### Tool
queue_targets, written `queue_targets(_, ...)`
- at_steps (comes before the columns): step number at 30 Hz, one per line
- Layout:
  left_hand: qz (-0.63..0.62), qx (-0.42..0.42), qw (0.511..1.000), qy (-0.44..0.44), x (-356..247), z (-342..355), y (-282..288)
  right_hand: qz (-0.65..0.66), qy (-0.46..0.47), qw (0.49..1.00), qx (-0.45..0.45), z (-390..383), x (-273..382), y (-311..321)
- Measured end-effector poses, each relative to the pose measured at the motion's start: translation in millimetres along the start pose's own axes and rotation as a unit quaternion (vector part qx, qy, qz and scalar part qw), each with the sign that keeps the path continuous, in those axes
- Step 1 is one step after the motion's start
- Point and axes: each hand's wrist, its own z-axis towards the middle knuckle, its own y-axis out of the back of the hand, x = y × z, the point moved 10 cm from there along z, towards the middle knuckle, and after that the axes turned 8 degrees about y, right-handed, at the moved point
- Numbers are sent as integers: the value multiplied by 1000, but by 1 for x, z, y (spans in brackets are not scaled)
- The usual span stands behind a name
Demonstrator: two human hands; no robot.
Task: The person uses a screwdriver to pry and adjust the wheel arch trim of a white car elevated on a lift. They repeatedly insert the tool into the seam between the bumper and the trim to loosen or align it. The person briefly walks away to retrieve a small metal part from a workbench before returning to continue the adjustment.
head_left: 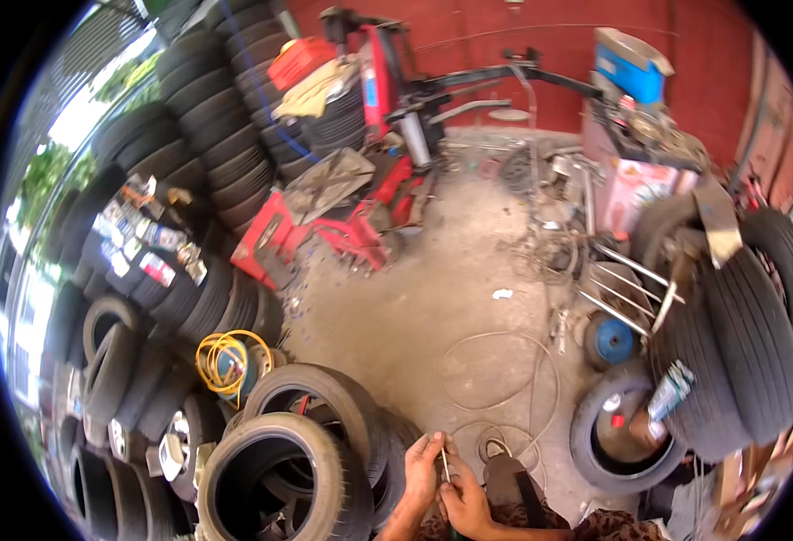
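Close to my body at the lower middle, my left hand and my right hand are held together, both closed. Between them a thin, pale, rod-like piece sticks up, and the fingers of my right hand grip its lower part. The left fingers are curled close beside its upper end; what they hold, if anything, is hidden. What kind of tool the rod is, I cannot make out. Just left of my hands lie several used tires, the nearest a worn tire leaning on another tire.
A red tire-changing machine stands at the far left, with tall tire stacks behind. A yellow hose lies coiled at left. A thin hose loops over the concrete floor. More tires and a metal frame are at right.
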Motion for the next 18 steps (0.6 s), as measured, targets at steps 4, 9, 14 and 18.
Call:
queue_targets(4, -115, -50, 992, 24, -99, 84, 43, -5, 73, 990, 121, 162, 30, -72)
queue_targets(9, -187, -57, 981, 19, -205, 222, 89, -54, 113, 985, 117, 329, -1, -169)
queue_targets(14, -237, 12, 971, 10, -325, 398, 119, -126, 105, 977, 137, 516, -72, -263)
queue_targets(18, -234, -48, 970, 45, -399, 478, 152, -142, 43, 977, 154, 638, -75, -323)
